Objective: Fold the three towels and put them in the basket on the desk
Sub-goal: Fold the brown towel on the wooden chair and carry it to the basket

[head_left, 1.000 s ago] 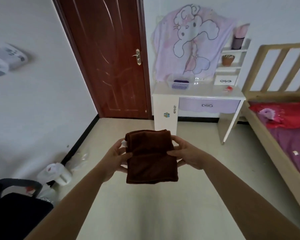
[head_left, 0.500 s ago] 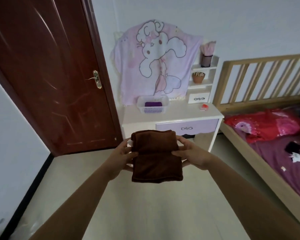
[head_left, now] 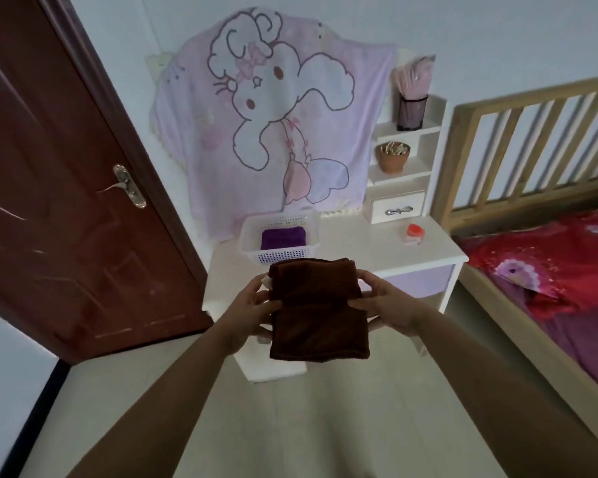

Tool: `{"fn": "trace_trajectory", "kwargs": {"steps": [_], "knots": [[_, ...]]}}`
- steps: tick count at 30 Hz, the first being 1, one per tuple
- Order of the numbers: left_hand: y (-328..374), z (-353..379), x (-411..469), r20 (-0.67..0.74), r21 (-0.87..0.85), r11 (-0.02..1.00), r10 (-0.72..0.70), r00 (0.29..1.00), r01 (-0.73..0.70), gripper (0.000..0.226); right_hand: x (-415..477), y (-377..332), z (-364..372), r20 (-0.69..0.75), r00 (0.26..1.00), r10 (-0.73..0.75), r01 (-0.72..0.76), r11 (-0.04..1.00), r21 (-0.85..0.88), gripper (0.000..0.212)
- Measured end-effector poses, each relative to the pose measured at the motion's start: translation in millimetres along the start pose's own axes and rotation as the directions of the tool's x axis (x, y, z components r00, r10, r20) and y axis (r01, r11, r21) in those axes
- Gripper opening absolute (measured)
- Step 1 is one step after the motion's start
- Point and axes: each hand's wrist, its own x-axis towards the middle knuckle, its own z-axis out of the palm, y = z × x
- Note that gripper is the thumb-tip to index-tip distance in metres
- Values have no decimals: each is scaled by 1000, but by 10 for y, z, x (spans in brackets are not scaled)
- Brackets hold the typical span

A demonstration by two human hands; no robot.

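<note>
I hold the folded brown towel [head_left: 318, 310] in front of me, above the near edge of the desk [head_left: 366, 248]. My left hand [head_left: 252, 310] grips its left side and my right hand [head_left: 387, 301] its right, thumbs on top (fingers mostly hidden beneath). The basket [head_left: 279, 236] stands on the desk just beyond the towel, and a folded purple towel [head_left: 283, 238] lies inside it.
</note>
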Motion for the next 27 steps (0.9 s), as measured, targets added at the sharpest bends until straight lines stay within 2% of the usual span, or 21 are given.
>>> {"fn": "trace_trajectory", "kwargs": {"steps": [5, 11, 20, 27], "knots": [[283, -220, 862, -90, -19, 999, -32, 995, 30, 41, 1010, -451, -423, 67, 997, 37, -37, 999, 5, 61], [144, -586, 1779, -135, -26, 993, -114, 984, 111, 44, 2013, -530, -590, 75, 991, 107, -104, 994, -42, 64], [19, -1375, 3693, -18, -49, 970, -241, 970, 240, 40, 3780, -731, -866, -104, 963, 250, -255, 967, -30, 65], [-312, -2028, 4878, 38, 74, 915, -401, 915, 397, 42, 5058, -538, -785, -179, 889, 423, -431, 902, -12, 67]]}}
